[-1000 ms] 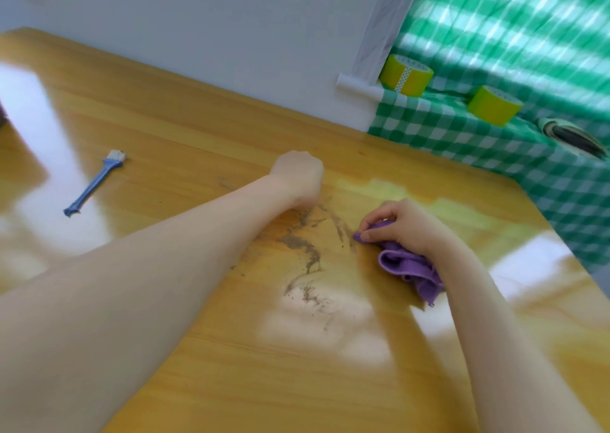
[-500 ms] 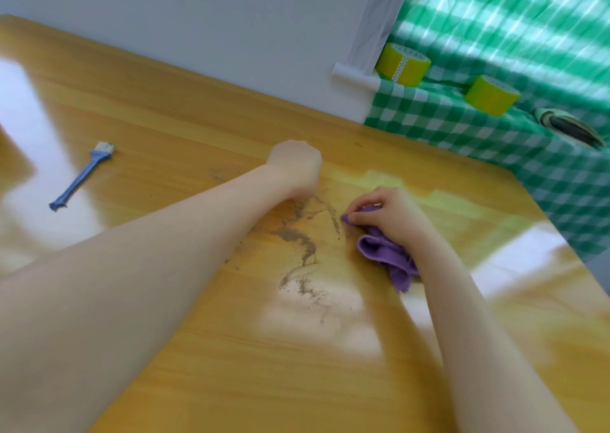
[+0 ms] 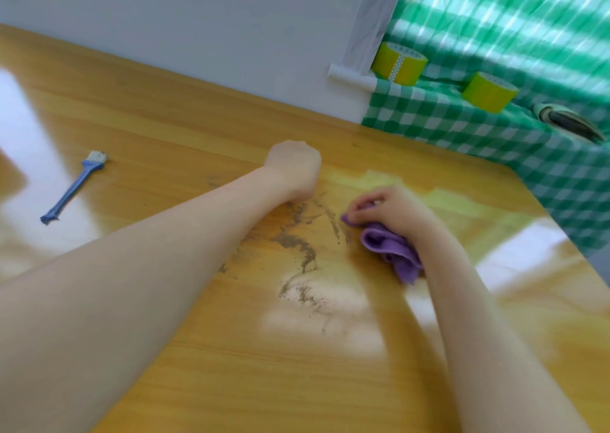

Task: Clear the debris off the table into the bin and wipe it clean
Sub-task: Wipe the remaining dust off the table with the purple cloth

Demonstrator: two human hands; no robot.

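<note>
The right hand [image 3: 392,208] is bunched around a purple cloth [image 3: 392,251], its fingertips pinching the leading edge down on the wooden table [image 3: 198,366], just right of the debris [image 3: 297,244]; that dirt lies in dark gritty streaks between the two hands; the left hand [image 3: 293,168] rests at the streaks' far end, seemingly balled into a fist with nothing showing in it, though its fingers are turned away; a blue brush [image 3: 74,187] lies well off to the left; two yellow tape rolls [image 3: 399,63] stand on green checked covering [image 3: 495,135] beyond.
</note>
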